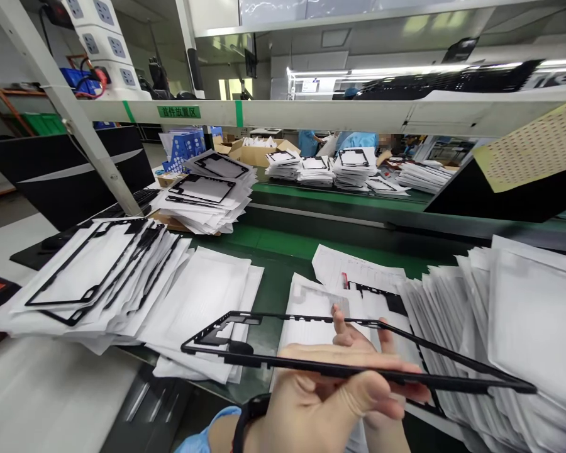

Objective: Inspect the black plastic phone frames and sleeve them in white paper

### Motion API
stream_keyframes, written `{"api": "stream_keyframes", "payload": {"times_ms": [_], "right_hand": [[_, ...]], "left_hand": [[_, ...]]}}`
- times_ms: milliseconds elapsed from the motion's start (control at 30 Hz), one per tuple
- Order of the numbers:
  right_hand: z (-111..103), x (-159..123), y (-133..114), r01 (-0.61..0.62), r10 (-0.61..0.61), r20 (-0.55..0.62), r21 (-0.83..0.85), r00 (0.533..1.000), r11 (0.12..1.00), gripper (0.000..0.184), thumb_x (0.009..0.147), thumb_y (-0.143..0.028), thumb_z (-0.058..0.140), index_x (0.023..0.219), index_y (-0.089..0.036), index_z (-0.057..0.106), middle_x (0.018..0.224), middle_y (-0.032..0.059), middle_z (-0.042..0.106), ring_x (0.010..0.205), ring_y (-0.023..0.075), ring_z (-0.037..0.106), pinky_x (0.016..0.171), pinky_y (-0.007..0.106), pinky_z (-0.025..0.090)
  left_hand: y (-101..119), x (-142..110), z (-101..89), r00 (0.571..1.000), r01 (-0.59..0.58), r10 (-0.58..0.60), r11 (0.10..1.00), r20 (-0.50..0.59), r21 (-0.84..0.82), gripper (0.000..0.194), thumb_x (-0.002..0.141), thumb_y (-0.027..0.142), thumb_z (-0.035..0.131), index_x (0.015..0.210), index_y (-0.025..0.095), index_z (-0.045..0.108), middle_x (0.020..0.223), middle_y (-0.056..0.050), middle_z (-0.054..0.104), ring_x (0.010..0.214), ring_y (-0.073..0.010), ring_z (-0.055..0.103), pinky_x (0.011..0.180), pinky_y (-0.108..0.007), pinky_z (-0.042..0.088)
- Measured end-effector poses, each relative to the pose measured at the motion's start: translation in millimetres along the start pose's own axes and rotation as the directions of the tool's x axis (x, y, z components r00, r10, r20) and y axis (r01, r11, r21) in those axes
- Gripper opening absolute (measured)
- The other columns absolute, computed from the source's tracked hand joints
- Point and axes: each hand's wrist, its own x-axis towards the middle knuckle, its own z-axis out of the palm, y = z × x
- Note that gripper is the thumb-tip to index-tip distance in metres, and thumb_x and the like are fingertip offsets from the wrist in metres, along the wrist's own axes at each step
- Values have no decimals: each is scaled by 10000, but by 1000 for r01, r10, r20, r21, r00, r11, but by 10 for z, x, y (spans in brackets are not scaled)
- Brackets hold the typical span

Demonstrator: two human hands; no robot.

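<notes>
One slim black frame (pixel 321 367) lies across the left hand (pixel 302 406), its near bar passing between the thumb and the long fingers, which close on it. The fingers stretch along the bar toward the right, their tips showing just below it. At the wrist sit a black band (pixel 251 418) and a soft blue sleeve (pixel 200 437). Behind, the right hand (pixel 353 336) has its fingers spread at the far bar; I cannot tell whether they grip it or only rest against it.

The frame is a rigid, matte outline, seen nearly edge-on, with small notches along its bars, a wider tabbed part at the left end and a pointed corner at the right.

Below and beside it lie loose white sheets (pixel 207 283), smooth and slightly translucent. To the right leans a thick stack of white packets (pixel 538 314), its edges fanned unevenly. To the left, a pile of sheets (pixel 82 261) carries more black outlines, overlapping like shingles. A printed page (pixel 358 265) lies past the hands.

Farther off, another ragged pile (pixel 212 214) stands by the green bench surface (pixel 283 242). Beyond are a cardboard box (pixel 252 154) and people in blue (pixel 363 139).
</notes>
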Motion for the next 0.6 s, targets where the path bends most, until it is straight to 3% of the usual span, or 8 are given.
{"api": "stream_keyframes", "payload": {"times_ms": [133,200,267,333,400,467,600], "right_hand": [[-10,15,7,-33,33,-3,140,999,990,511,895,-716,529,1037,-296,783,1001,57,761,762,201,663,723,329,584],[-73,10,-11,4,-4,2,160,1000,987,412,821,-626,682,1010,-276,789,931,63,749,671,165,614,647,287,576],[-154,-24,-38,57,-55,-12,168,998,984,379,728,-505,804,1016,-258,795,883,52,733,553,107,507,528,218,522],[-227,-84,-64,110,-107,-29,153,994,982,438,684,-373,864,1099,-261,783,928,47,736,519,75,454,491,187,486],[-280,-144,-76,176,-174,-35,67,984,982,502,740,-300,854,1227,-294,732,1060,59,740,560,77,510,549,203,512],[-317,-182,-66,263,-264,-6,-76,964,962,497,852,-308,788,1330,-346,660,1178,64,724,629,98,583,617,238,539],[-368,-195,8,387,-396,31,-300,918,872,475,967,-366,666,1428,-389,553,1301,64,679,723,126,645,719,295,562]], "left_hand": [[-54,26,-43,996,-91,92,995,16,-33,267,829,480,761,932,247,842,917,-46,823,844,-161,777,751,-168,597],[-94,49,-145,985,-143,153,982,73,-127,247,869,449,735,906,225,833,931,-47,822,877,-162,772,766,-182,595],[-138,97,-311,979,-139,167,965,114,-221,268,889,459,713,836,212,801,820,-41,809,790,-149,760,713,-201,595],[-188,187,-517,990,-127,137,967,34,-221,327,849,497,741,708,202,726,587,-4,708,586,-119,677,574,-195,559],[-251,312,-723,983,-135,118,984,-143,-118,392,759,536,805,640,190,663,482,30,598,488,-94,571,488,-178,499],[-332,437,-900,951,-124,121,992,-286,7,418,690,569,843,709,175,704,573,12,662,545,-95,596,508,-174,503],[-521,556,-1136,911,-62,125,984,-392,169,506,650,526,879,977,156,772,872,-60,799,692,-120,700,612,-195,560]]}}
